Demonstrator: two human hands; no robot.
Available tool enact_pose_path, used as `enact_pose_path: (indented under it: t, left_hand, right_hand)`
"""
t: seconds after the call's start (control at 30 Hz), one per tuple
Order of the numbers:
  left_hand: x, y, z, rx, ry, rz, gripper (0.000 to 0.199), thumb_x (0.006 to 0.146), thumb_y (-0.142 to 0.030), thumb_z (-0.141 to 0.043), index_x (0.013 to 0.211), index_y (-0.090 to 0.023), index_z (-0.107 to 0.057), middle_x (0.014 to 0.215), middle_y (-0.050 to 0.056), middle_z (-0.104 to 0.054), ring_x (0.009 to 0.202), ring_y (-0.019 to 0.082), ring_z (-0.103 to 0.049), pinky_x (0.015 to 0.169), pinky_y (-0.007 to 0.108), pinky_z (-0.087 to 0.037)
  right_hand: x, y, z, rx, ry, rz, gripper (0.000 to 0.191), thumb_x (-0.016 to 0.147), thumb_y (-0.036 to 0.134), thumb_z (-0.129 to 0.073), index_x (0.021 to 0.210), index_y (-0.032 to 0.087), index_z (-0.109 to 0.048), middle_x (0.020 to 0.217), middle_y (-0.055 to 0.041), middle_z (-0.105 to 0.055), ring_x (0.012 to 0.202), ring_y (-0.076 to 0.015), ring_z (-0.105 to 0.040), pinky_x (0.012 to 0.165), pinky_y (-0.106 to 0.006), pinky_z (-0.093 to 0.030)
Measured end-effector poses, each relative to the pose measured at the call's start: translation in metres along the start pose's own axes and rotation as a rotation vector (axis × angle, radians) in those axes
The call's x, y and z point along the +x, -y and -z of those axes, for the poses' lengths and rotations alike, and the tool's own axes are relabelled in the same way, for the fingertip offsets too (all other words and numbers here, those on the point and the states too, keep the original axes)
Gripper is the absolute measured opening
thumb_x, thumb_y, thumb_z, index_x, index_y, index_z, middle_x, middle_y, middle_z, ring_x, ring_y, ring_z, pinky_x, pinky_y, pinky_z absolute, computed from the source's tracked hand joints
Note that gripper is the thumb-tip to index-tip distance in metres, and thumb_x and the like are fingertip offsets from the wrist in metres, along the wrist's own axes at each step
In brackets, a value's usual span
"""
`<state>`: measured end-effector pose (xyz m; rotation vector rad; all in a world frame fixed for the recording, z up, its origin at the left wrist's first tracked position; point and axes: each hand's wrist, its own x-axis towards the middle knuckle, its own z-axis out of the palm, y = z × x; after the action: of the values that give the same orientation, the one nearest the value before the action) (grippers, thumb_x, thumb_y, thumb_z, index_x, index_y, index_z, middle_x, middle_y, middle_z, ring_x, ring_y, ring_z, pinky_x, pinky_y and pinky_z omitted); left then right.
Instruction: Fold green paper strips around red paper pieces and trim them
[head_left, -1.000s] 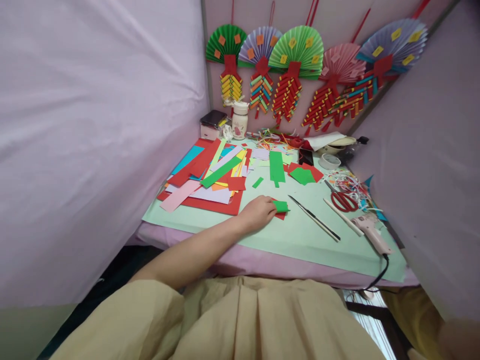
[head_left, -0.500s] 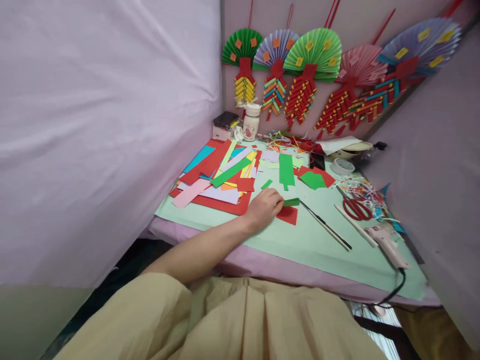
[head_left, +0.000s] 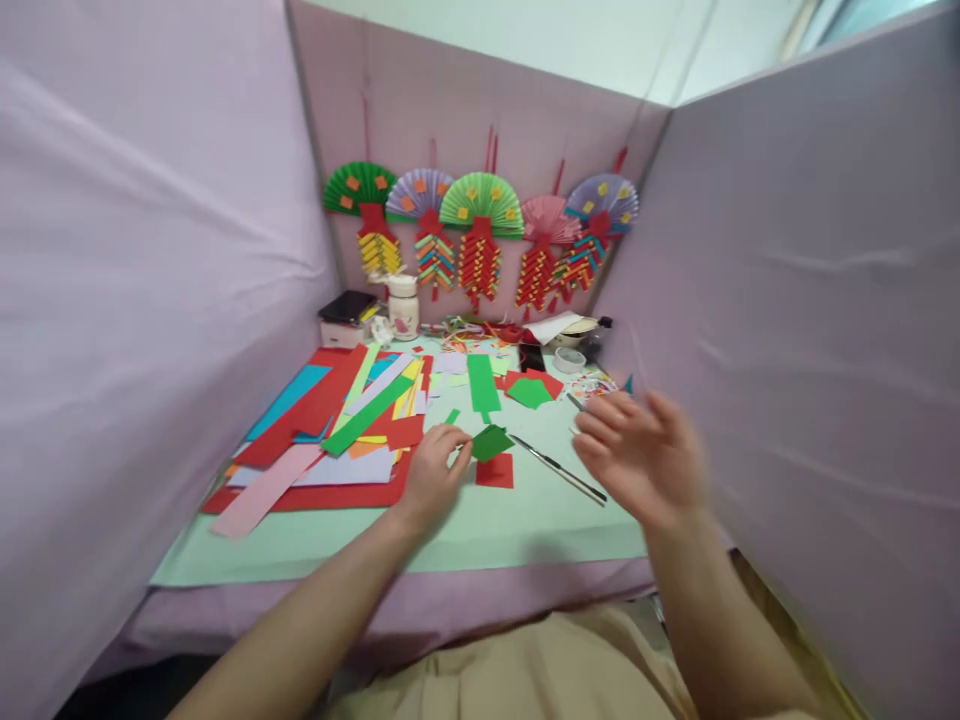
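My left hand pinches the left corner of a small green paper piece over the middle of the pale green table cover. Just below that piece lies a red paper square. Raised at the right is my right hand, palm showing and fingers apart, with nothing in it; it is slightly blurred. Between the hands, a thin black tool lies slanted beside a pale stick. Farther back are a green strip and a green piece on red paper.
Coloured paper sheets cover the left side of the table. Along the back stand a white bottle, a roll of tape and a bowl. Paper fans with red tassels hang on the rear wall.
The view has swung up and to the right. My right hand has come into view, raised and open. The green paper in my left hand now shows its broad face.
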<state>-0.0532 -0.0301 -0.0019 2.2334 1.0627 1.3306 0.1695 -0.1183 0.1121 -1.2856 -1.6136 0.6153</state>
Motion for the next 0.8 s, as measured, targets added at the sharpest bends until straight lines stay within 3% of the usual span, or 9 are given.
enact_pose_path:
  t: [0.07, 0.13, 0.27, 0.33, 0.4, 0.53, 0.6, 0.7, 0.8]
  left_hand:
    - [0.001, -0.001, 0.001, -0.008, 0.002, -0.011, 0.016, 0.093, -0.026, -0.045, 0.086, -0.020, -0.058, 0.089, 0.005, -0.061, 0.089, 0.018, -0.057, 0.081, 0.032, -0.047]
    - [0.002, -0.002, 0.001, -0.010, 0.004, -0.023, 0.015, 0.092, -0.025, -0.046, 0.086, -0.020, -0.058, 0.089, 0.005, -0.061, 0.088, 0.018, -0.057, 0.081, 0.032, -0.047]
    - [0.001, -0.002, 0.000, -0.018, -0.006, -0.053, 0.014, 0.092, -0.024, -0.047, 0.085, -0.019, -0.059, 0.088, 0.005, -0.061, 0.087, 0.018, -0.057, 0.078, 0.031, -0.047]
    - [0.001, -0.001, -0.001, -0.032, -0.017, -0.080, 0.013, 0.091, -0.023, -0.048, 0.085, -0.019, -0.059, 0.087, 0.005, -0.061, 0.086, 0.017, -0.057, 0.078, 0.031, -0.047]
    - [0.000, 0.001, -0.002, -0.041, -0.023, -0.104, 0.012, 0.091, -0.022, -0.049, 0.086, -0.019, -0.060, 0.086, 0.005, -0.061, 0.086, 0.017, -0.057, 0.078, 0.031, -0.047]
    - [-0.001, 0.001, -0.002, -0.050, -0.016, -0.123, 0.012, 0.091, -0.022, -0.050, 0.085, -0.019, -0.061, 0.087, 0.004, -0.061, 0.087, 0.017, -0.058, 0.079, 0.030, -0.046]
    - [-0.001, -0.001, -0.002, -0.066, -0.005, -0.122, 0.012, 0.091, -0.023, -0.051, 0.085, -0.019, -0.062, 0.087, 0.004, -0.062, 0.087, 0.017, -0.058, 0.079, 0.030, -0.046]
    - [-0.001, -0.001, -0.002, -0.125, 0.010, -0.068, 0.014, 0.090, -0.027, -0.054, 0.082, -0.019, -0.062, 0.083, 0.003, -0.061, 0.081, 0.015, -0.058, 0.075, 0.028, -0.047]
    - [0.004, 0.005, 0.001, -0.150, -0.028, 0.110, 0.017, 0.089, -0.029, -0.054, 0.079, -0.019, -0.063, 0.078, 0.002, -0.062, 0.075, 0.015, -0.058, 0.071, 0.027, -0.047]
  right_hand:
    - [0.008, -0.004, -0.002, 0.360, -0.082, -0.109, 0.040, 0.095, 0.051, -0.027, 0.069, 0.025, -0.042, 0.068, -0.0009, -0.040, 0.062, -0.0168, -0.044, 0.056, -0.032, -0.045]
    - [0.016, -0.012, -0.010, 0.749, -0.112, -0.231, 0.037, 0.091, 0.050, -0.037, 0.064, 0.024, -0.034, 0.064, 0.0016, -0.032, 0.058, -0.0154, -0.038, 0.054, -0.030, -0.041]
    - [0.021, -0.032, -0.026, 1.003, -0.139, -0.338, 0.033, 0.082, 0.048, -0.055, 0.066, 0.023, -0.039, 0.066, 0.0027, -0.035, 0.058, -0.0130, -0.037, 0.054, -0.027, -0.039]
    - [0.018, -0.042, -0.034, 0.909, -0.169, -0.314, 0.029, 0.078, 0.046, -0.062, 0.072, 0.023, -0.045, 0.070, 0.0021, -0.043, 0.062, -0.0126, -0.042, 0.059, -0.027, -0.041]
    - [0.015, -0.053, -0.043, 0.661, -0.155, -0.216, 0.025, 0.073, 0.039, -0.070, 0.082, 0.023, -0.052, 0.082, 0.0005, -0.053, 0.074, -0.0140, -0.049, 0.068, -0.028, -0.043]
    - [0.011, -0.073, -0.061, 0.100, 0.003, -0.006, 0.045, 0.067, 0.029, -0.076, 0.108, 0.027, -0.058, 0.111, -0.0033, -0.060, 0.103, -0.0204, -0.051, 0.088, -0.035, -0.041]
    - [0.012, -0.080, -0.066, -0.027, 0.015, 0.051, 0.037, 0.070, 0.026, -0.072, 0.105, 0.026, -0.060, 0.107, -0.0036, -0.063, 0.101, -0.0210, -0.052, 0.089, -0.037, -0.041]
    - [0.013, -0.088, -0.070, -0.098, -0.028, 0.061, 0.005, 0.077, 0.025, -0.064, 0.081, 0.022, -0.064, 0.080, -0.0021, -0.063, 0.082, -0.0192, -0.054, 0.080, -0.034, -0.042]
    - [0.014, -0.091, -0.068, -0.089, -0.077, -0.015, 0.008, 0.077, 0.027, -0.062, 0.071, 0.021, -0.062, 0.071, -0.0004, -0.059, 0.072, -0.0172, -0.052, 0.072, -0.031, -0.041]
